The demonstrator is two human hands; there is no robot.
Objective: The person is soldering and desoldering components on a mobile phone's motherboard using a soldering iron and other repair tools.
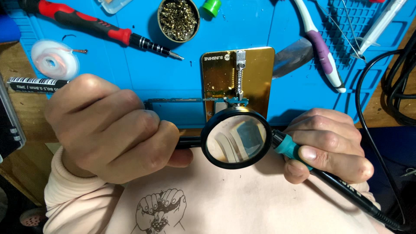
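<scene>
Left hand [106, 130] fills the lower left of the frame, fingers curled tight around the black handle of a magnifying glass [236, 137], whose round lens sits at lower centre. Above that hand, at the upper left, a white reel of solder wick [54, 60] lies on the blue mat [173, 78], with a dark tube [37, 83] just below it at the mat's edge and a red-and-black screwdriver [99, 28] slanting across the top. At top centre stands a round tin of brass wool [178, 18] with a small green cap [212, 6] beside it. Below these, a gold holder plate [255, 73] with a sprung clamp grips a narrow circuit board [182, 102], which runs leftward from the plate just above the lens. Right hand [331, 145], at lower right, is closed around a soldering iron [288, 147] with a teal collar; its tip is hidden behind the lens. At the upper right lie a white-and-purple tool [323, 52], tweezers [346, 30] and black cables [396, 86] on the wooden worktop [17, 138].
</scene>
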